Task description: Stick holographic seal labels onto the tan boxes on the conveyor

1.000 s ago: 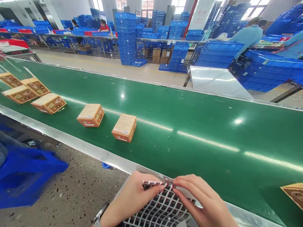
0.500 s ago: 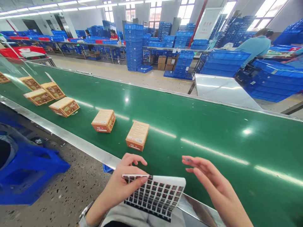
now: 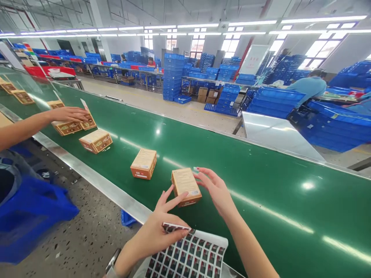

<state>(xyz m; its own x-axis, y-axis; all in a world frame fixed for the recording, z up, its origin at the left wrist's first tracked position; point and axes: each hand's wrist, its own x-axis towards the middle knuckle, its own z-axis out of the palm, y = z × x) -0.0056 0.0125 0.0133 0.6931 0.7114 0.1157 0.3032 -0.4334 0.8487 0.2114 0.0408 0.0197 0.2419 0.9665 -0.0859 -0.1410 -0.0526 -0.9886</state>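
A sheet of small dark stickers (image 3: 188,253) is pinched between the thumb and palm side of my left hand (image 3: 162,227). Two outstretched fingers of that hand touch the near left part of a brown and cream box (image 3: 185,183) on the green conveyor belt (image 3: 261,193). My right hand (image 3: 214,189) is at the box's right side, fingers bent towards it, with a small clear sticker at a fingertip. Another box (image 3: 144,164) lies just to the left on the belt.
Further left are more boxes (image 3: 96,141), and another person's hand (image 3: 69,114) rests over some of them. A metal rail (image 3: 107,185) edges the belt. Beyond it stand a metal table (image 3: 278,135) and stacked blue crates (image 3: 173,77).
Both my hands have moved forward to the nearest box, which has turned slightly. The boxes have shifted right in view, and another person's hand has appeared at the left.
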